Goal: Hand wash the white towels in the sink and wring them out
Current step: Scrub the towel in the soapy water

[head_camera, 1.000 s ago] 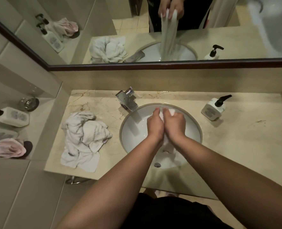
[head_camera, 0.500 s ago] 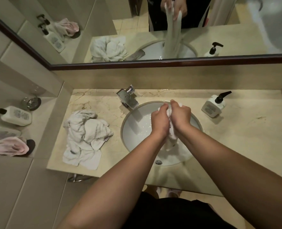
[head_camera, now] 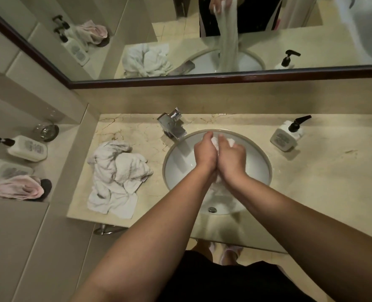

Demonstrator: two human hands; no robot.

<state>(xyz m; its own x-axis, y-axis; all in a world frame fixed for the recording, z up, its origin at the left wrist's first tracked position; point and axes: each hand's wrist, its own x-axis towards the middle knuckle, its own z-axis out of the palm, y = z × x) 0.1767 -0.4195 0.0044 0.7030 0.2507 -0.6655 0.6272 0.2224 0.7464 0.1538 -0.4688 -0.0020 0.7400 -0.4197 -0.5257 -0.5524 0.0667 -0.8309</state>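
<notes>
You hold one white towel (head_camera: 214,142) between both hands over the sink (head_camera: 261,158). Your left hand (head_camera: 204,152) and your right hand (head_camera: 231,155) are pressed side by side, the fingers of each curled tight around the cloth, so only a small bunch of it shows above your grip. The rest hangs below your hands into the basin; the mirror (head_camera: 311,40) shows it as a long, narrow rope. I think you hold it upright like this so that the squeezed water runs down the cloth and falls into the basin, not on the counter (head_camera: 324,182).

The faucet (head_camera: 172,125) stands just to the left of your grip, and I see no water coming out of it. Further to the left of your hands, the pile of towels (head_camera: 115,177) lies crumpled on the counter, well apart from the sink; I cannot tell if these are washed or waiting. To the right of your grip stands a soap dispenser (head_camera: 287,136), out of the way of your arms.
</notes>
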